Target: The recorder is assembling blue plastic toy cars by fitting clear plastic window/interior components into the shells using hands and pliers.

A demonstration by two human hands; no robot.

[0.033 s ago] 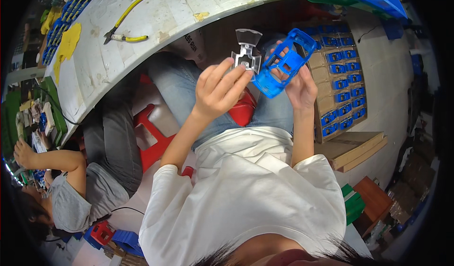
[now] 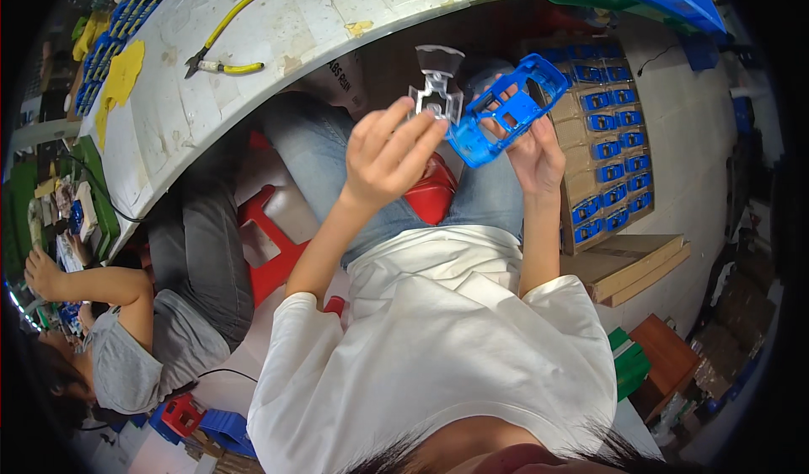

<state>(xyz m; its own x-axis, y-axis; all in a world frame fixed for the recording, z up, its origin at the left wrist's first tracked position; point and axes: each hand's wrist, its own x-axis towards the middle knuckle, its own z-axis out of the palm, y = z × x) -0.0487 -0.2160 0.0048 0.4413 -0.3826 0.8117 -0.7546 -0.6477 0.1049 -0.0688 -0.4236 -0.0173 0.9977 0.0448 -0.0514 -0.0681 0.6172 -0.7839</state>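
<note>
I note the left hand (image 2: 388,158) pinching a clear plastic window insert (image 2: 436,95), fingers closed on its lower edge. The right hand (image 2: 535,154) grips a blue toy car shell (image 2: 506,112) above the lap. Both look light, thin, brittle; hold by edges.

A blue plastic toy car shell (image 2: 503,112) was held tilted above the lap, its window openings empty. Just beside it, touching its lower end, was a clear plastic window insert (image 2: 436,82), upright.

A toy-assembly workshop — worn workbench (image 2: 278,44), yellow pliers (image 2: 221,48), boxed blue car shells (image 2: 611,149).
</note>
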